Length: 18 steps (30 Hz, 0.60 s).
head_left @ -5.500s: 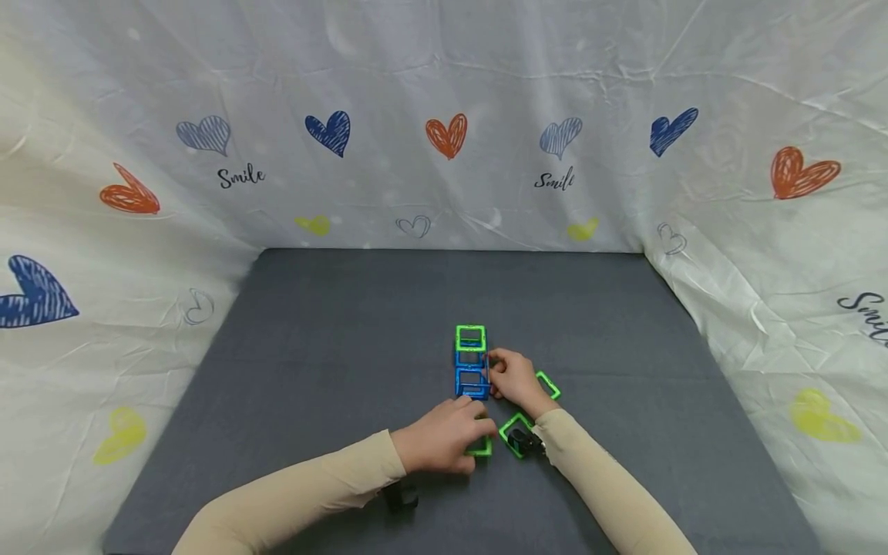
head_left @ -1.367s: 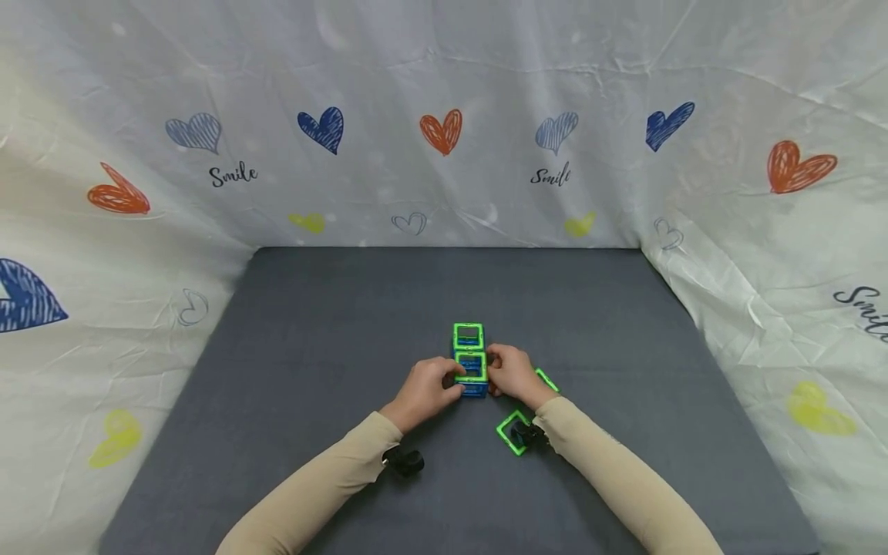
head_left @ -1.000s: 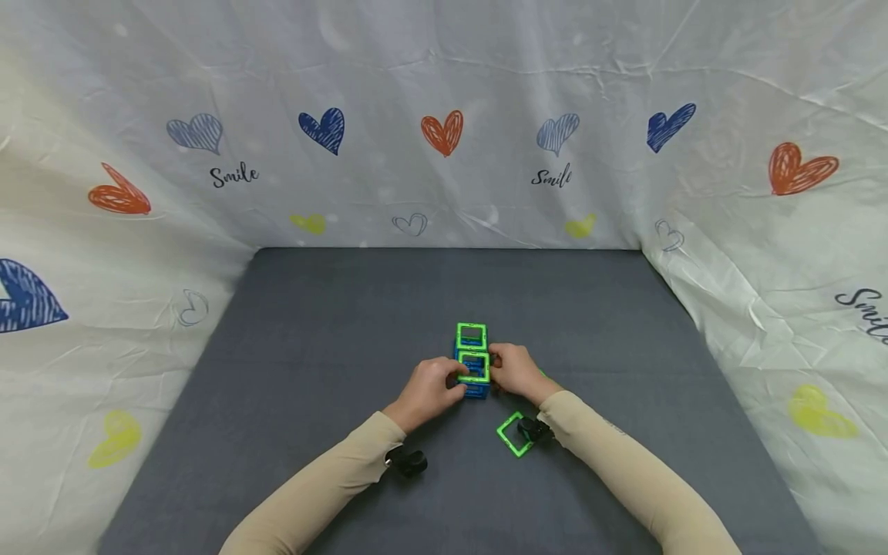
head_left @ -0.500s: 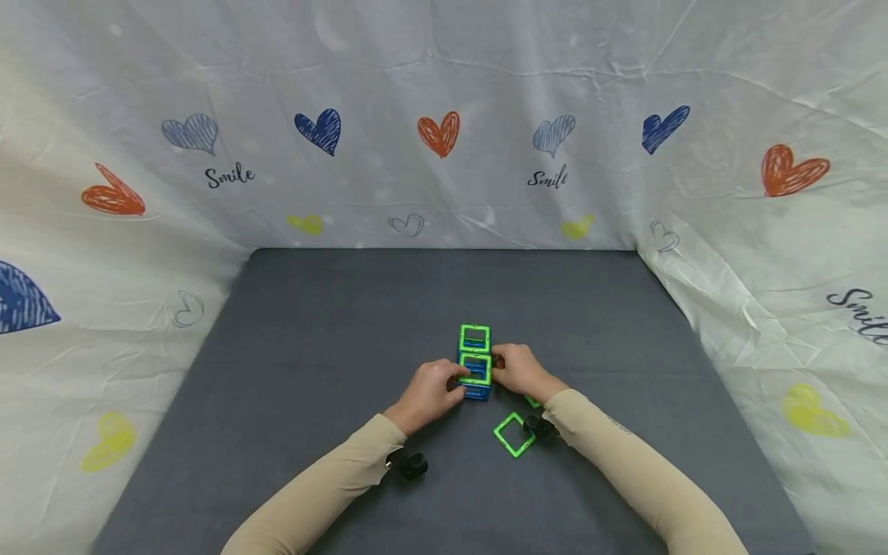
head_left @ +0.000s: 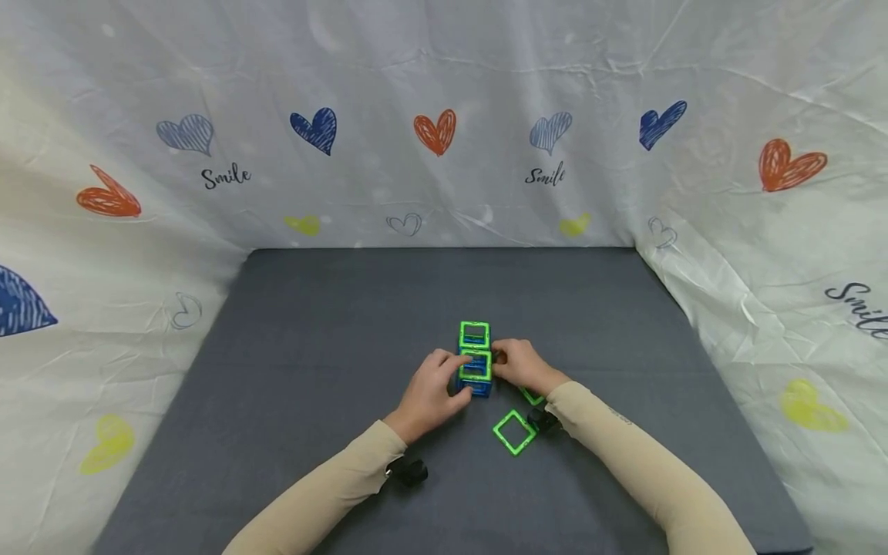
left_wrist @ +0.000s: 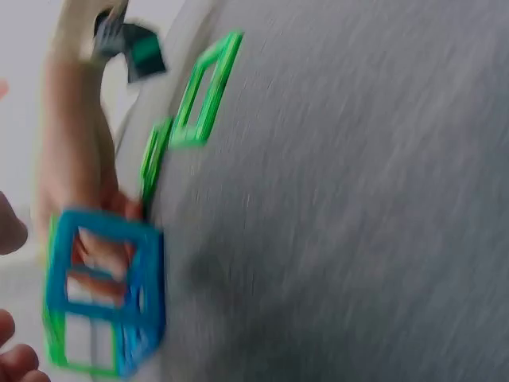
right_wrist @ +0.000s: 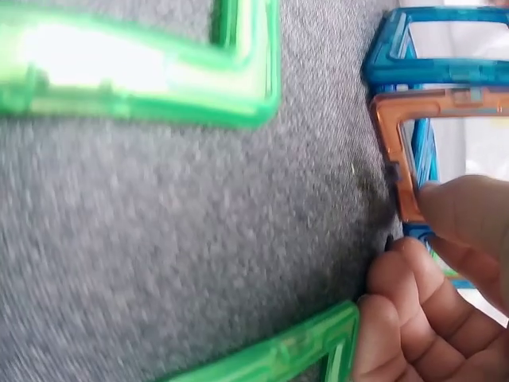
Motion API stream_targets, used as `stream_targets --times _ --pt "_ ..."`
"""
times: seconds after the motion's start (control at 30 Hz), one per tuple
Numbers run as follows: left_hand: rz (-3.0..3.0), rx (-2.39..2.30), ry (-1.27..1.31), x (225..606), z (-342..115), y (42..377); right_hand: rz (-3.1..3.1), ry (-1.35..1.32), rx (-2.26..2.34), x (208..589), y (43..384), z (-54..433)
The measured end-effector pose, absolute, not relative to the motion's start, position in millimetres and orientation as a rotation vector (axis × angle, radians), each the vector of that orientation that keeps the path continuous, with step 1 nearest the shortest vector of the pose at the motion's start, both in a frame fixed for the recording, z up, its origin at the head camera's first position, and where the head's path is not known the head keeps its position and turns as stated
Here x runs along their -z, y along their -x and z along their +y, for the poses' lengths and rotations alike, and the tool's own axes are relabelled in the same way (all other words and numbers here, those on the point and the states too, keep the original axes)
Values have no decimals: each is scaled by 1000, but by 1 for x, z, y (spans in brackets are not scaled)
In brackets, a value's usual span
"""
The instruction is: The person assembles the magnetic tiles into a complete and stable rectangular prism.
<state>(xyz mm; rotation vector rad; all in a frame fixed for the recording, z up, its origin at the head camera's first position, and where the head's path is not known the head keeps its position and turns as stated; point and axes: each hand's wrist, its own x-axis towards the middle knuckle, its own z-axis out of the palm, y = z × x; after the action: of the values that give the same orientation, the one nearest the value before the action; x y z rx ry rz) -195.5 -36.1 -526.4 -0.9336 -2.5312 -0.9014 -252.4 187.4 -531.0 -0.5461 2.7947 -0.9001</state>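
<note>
A row of square magnetic tiles makes a small block [head_left: 475,389], with blue sides and green tiles on top, at mid-table. My left hand [head_left: 428,391] is at its left side, thumb and index finger spread around the near green tile [head_left: 475,375]. In the left wrist view its fingertips [left_wrist: 9,227] stand apart from the blue tiles [left_wrist: 103,223]. On the block's right side my right hand [head_left: 525,364] pinches an orange magnetic tile [right_wrist: 390,131] standing against it, the thumb [right_wrist: 469,211] on its frame. The head view does not show the orange tile.
A loose green tile [head_left: 514,432] lies flat on the grey table [head_left: 347,308], near my right wrist. Another green tile [head_left: 532,395] is partly covered by that wrist. A white cloth [head_left: 444,177] with printed hearts hangs behind the table.
A second green tile came onto the block's top under my left hand. Since half a second ago, my left fingers have spread. My right hand stays at the block's right side.
</note>
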Motion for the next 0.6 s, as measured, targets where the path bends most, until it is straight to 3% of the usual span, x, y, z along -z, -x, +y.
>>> stream_targets --times 0.3,0.6 --pt "-2511 645 1454 525 -8 158 2739 513 923 529 256 190" --pt "-2670 305 1567 537 12 149 2724 495 899 530 255 188"
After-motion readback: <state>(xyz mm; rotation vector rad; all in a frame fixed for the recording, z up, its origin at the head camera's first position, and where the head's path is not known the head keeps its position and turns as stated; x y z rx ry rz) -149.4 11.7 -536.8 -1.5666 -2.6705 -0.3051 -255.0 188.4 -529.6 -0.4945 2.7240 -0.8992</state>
